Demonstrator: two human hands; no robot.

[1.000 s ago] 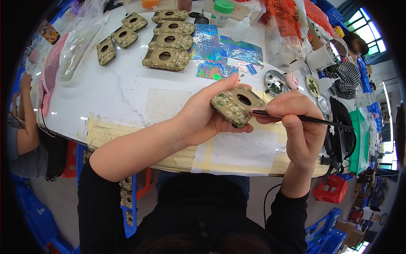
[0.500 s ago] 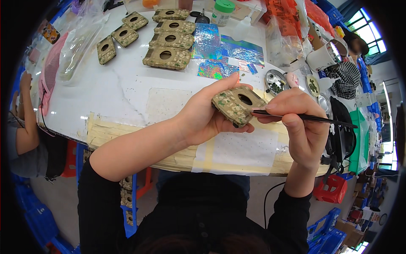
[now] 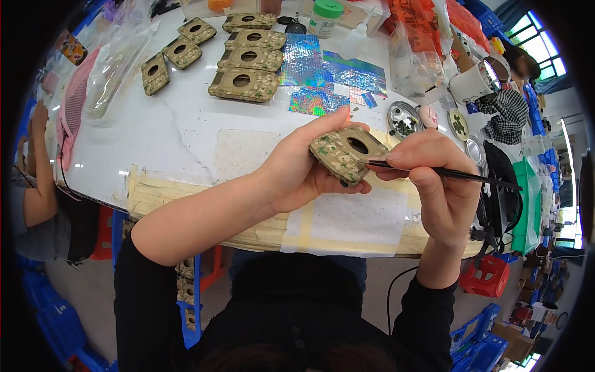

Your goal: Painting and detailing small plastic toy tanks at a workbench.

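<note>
My left hand is closed around a camouflage-painted model tank hull, which has a round hole in its top. It is held tilted above the table's front part. Black tweezers are pinched in my right hand, their tip at the hull's surface near the hole. Whether a small part sits at the tip is too small to tell. More hulls of the same pattern stand behind on the table, several in a column and others in a slanted row.
Shiny holographic sheets lie beyond my hands. A round metal dish of small dark-green parts sits to the right, near a white mug. White paper is taped along the front edge. At far left, another person's arm rests by the table.
Almost nothing differs. The hull and both hands have shifted very slightly, and the tweezers' tip stays at the hull.
</note>
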